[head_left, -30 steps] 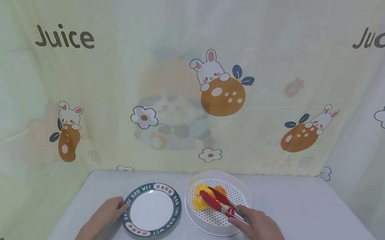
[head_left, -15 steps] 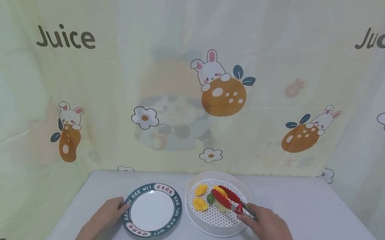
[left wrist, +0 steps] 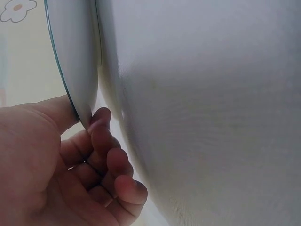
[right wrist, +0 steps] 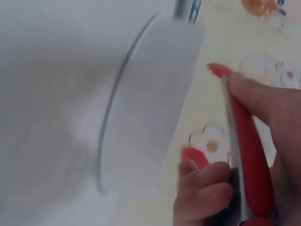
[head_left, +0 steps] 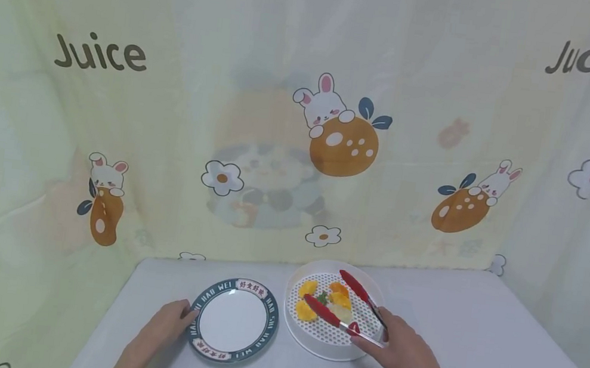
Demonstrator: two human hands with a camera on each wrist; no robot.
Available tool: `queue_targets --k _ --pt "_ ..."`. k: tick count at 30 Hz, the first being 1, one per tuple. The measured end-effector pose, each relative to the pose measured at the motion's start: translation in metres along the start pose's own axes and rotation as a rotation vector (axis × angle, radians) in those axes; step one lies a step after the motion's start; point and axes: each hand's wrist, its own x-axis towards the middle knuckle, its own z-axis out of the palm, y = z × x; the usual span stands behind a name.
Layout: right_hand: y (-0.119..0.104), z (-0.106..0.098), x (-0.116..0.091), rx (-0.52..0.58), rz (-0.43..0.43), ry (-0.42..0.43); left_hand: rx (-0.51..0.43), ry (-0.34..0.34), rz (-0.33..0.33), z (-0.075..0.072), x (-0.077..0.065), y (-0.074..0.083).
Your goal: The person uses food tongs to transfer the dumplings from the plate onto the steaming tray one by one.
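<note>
My left hand pinches the left rim of a white plate with a dark green lettered border. In the left wrist view, the thumb lies over the plate's edge and the fingertips are under it. My right hand grips metal tongs with red tips, their arms spread apart over a white perforated steamer basket. Inside the basket lie several yellow-orange pieces, a small green piece and a pale piece, none held between the tong tips. The right wrist view is blurred.
Plate and basket stand side by side on a table with a white cloth. Behind it hangs a curtain printed with rabbits, oranges and flowers. The basket's raised wall fills the middle of the right wrist view.
The tongs closed around the pieces in the basket, shifted slightly right, then spread wide. The green and pale pieces now show beside the yellow-orange ones. My left hand stayed on the plate rim.
</note>
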Motion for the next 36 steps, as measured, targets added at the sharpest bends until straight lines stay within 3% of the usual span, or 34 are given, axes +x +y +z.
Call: queue_targets --k 7,12,15,18,30,33,36 --pt "-0.050 0.033 -0.023 0.198 0.003 -0.049 -0.005 0.001 -0.007 -0.002 0.001 -0.001" --pt "-0.086 0.065 -0.033 0.295 -0.089 -0.206 -0.006 0.008 0.000 -0.002 0.001 -0.001" --pt "-0.099 0.086 -0.033 0.280 -0.112 -0.316 -0.015 0.005 0.000 -0.001 0.001 0.000" --pt "-0.102 0.099 -0.031 0.198 -0.136 -0.344 -0.019 0.005 0.010 0.002 0.002 0.003" --pt "-0.094 0.099 -0.026 -0.154 -0.226 -0.247 -0.005 0.006 0.037 0.005 0.005 0.013" --pt "-0.094 0.091 -0.026 -0.170 -0.219 -0.260 0.029 0.016 0.020 0.004 0.004 0.012" --pt "-0.088 0.066 -0.029 -0.137 -0.241 -0.282 0.054 0.055 -0.011 -0.003 -0.002 0.008"
